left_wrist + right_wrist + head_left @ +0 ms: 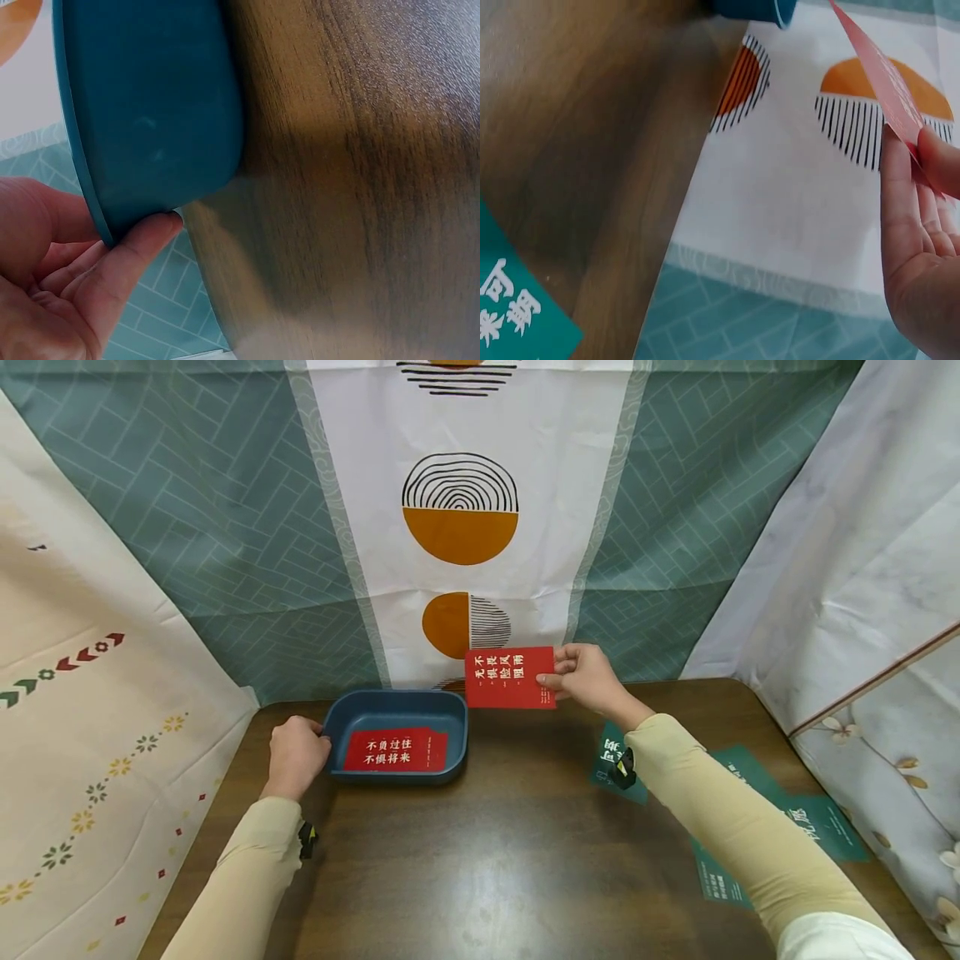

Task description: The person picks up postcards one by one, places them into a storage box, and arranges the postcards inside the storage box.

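Note:
A red card (510,678) with pale lettering is pinched at its right edge between the thumb and fingers of my right hand (588,681), held up above the back of the table. In the right wrist view the card (881,79) appears nearly edge-on. My left hand (296,753) grips the left rim of a dark blue tray (397,699); in the left wrist view the thumb and fingers of that hand (82,277) pinch the tray's edge (157,112). Inside the tray lie red cards (397,750), overlapping, so how many cannot be told.
Under my right forearm lies a green card (611,768) with white lettering. More green cards (825,827) overlap near the right edge of the wooden table (480,868), partly hidden by the sleeve. A patterned cloth (457,435) hangs behind the table.

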Motion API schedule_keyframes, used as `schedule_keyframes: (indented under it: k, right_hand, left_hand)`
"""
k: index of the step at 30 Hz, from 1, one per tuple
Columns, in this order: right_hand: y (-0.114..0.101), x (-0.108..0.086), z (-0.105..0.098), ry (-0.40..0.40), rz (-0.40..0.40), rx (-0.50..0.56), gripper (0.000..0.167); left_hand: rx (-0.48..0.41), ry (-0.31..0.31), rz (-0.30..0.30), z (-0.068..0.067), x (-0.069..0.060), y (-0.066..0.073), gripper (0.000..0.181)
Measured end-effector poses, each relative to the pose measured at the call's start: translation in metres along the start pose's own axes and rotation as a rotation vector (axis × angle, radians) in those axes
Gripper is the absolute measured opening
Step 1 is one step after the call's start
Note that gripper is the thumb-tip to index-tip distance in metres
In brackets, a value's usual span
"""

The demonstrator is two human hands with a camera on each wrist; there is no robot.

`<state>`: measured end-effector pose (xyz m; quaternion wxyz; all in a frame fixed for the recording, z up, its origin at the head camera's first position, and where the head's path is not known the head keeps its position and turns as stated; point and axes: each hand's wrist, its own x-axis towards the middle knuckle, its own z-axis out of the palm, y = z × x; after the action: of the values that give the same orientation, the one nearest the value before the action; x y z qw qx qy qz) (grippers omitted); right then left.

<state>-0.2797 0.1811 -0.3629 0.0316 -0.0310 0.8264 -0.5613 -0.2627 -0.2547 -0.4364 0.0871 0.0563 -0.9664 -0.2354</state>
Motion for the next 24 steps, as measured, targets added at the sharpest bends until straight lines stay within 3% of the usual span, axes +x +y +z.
schedule_keyframes:
  k: [10,24]
  right_hand:
    - [-0.011,0.005,0.034,-0.010,0.038,0.074,0.036]
    - [-0.026,0.017,0.105,-0.059,0.056,0.111,0.035]
  left_hand:
    - [-0.005,0.003,-0.001,0.002,0.001,-0.002,0.027]
    - [0.000,0.017,-0.009,0.002,0.001,-0.001,0.027]
